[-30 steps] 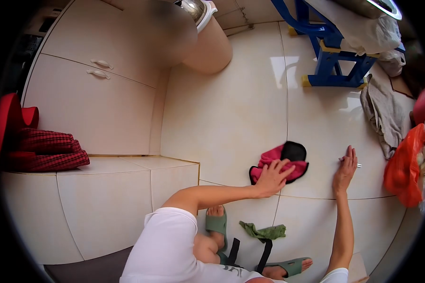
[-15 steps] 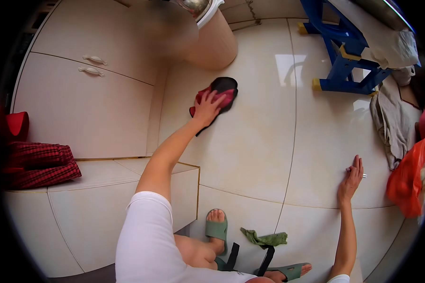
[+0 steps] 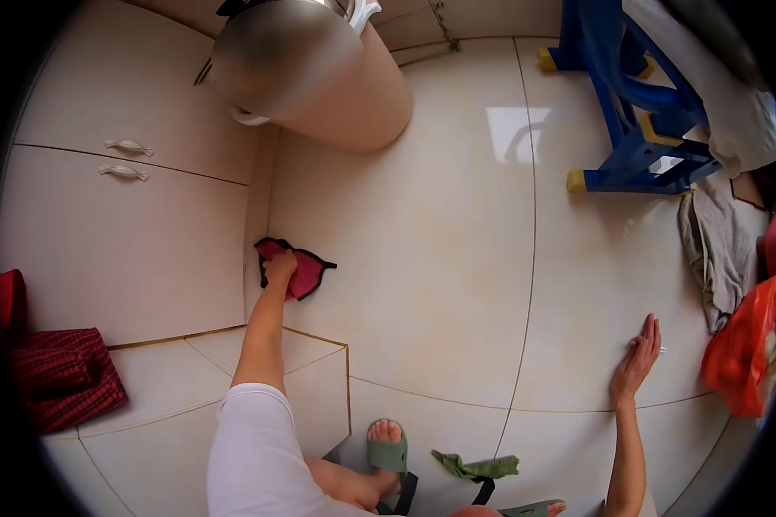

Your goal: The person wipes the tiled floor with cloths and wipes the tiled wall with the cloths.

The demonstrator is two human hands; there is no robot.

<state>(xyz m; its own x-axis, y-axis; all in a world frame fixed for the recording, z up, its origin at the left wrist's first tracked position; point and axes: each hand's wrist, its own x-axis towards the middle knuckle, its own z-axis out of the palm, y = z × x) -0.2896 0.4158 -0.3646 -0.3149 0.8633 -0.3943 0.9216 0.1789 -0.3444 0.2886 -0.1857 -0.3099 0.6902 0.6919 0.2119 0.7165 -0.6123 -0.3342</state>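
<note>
My left hand (image 3: 279, 265) is closed on a red cloth (image 3: 306, 274) with black edging, pressed to the floor at the foot of the cabinet. Part of the cloth is bunched under the fingers and one corner points right. My right hand (image 3: 634, 366) lies on the floor tiles at the right, fingers stretched out and together. A small whitish thing (image 3: 662, 350) shows at its edge, mostly hidden by the hand; I cannot make out what it is. A crumpled green cloth (image 3: 476, 466) lies near my sandalled feet.
A pale bin (image 3: 366, 95) stands beside the cabinet (image 3: 129, 241). A blue stool (image 3: 629, 155) with yellow feet is at the upper right. A grey cloth (image 3: 716, 250) and a red plastic bag (image 3: 744, 353) lie along the right. A tiled ledge (image 3: 319, 392) and checked fabric (image 3: 78, 379) are at left.
My left hand has drawn the red cloth from near the bin toward me and left, to the cabinet base, and its fingers are now more bunched. My right hand stays on the floor.
</note>
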